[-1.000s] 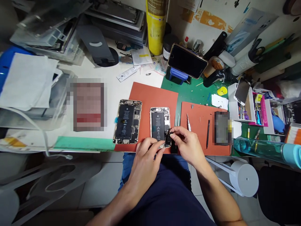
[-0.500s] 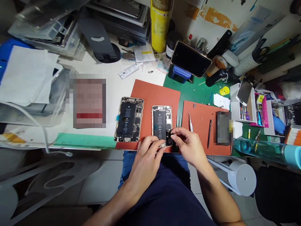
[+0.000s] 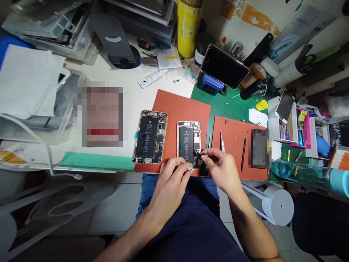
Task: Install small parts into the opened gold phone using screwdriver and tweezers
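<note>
An opened smartphone [image 3: 186, 140], its black battery and boards bare, lies on the brown-red mat [image 3: 182, 103]. My left hand [image 3: 173, 178] is closed at its lower end, fingers bent over the bottom edge and pressing there. At the phone's lower right corner, my right hand [image 3: 222, 165] pinches a small black part [image 3: 200, 159] between thumb and forefinger; its exact kind is too small to make out. To the left lies a second, larger opened smartphone [image 3: 148, 136], battery also exposed. Tweezers [image 3: 208, 138] lie just right of the smaller phone.
On the right-hand mat [image 3: 231, 125] are a metal-handled tool [image 3: 222, 140], a black pen-like stick [image 3: 243, 154] and a blurred-out dark object [image 3: 259, 149]. A phone [image 3: 225, 66] leans on a blue stand behind. A blue bottle [image 3: 305, 174] lies at the front right.
My right hand has shifted slightly right, drawing the small black part outward from the phone's lower right corner. My left hand stays at the bottom edge. The view has shifted slightly.
</note>
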The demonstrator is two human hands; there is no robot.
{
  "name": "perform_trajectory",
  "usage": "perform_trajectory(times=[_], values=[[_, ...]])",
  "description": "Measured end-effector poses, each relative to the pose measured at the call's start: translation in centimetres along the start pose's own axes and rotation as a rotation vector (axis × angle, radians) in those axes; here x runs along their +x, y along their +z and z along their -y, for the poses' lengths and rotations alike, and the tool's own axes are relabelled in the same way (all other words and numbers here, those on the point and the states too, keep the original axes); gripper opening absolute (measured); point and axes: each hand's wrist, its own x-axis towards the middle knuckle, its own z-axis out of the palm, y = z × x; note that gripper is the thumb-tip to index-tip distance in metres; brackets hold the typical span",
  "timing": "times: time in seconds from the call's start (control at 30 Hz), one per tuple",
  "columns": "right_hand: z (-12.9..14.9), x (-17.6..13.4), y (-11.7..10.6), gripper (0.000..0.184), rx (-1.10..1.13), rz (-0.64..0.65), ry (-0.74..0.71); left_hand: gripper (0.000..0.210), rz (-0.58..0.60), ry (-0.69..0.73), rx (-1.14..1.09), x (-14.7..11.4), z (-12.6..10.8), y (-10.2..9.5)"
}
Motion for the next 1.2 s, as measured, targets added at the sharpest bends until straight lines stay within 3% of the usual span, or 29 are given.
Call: perform_trajectory(times=[0.7, 1.03, 1.2], values=[[-0.46, -0.04, 0.59, 0.019, 0.055, -0.007, -0.034, 0.011, -0.013, 0.018, -0.04, 0.13, -0.09, -0.12], [-0.26, -0.22, 0.37, 0.022, -0.074, -0.027, -0.102, 0.014, -0.026, 0.036, -0.058, 0.03, 0.02, 0.02], [-0.32, -0.6, 0.62, 0.024, -0.127, -0.062, -0.196, 0.028, -0.017, 0.17, -0.042, -0.12, 0.57, -0.05]])
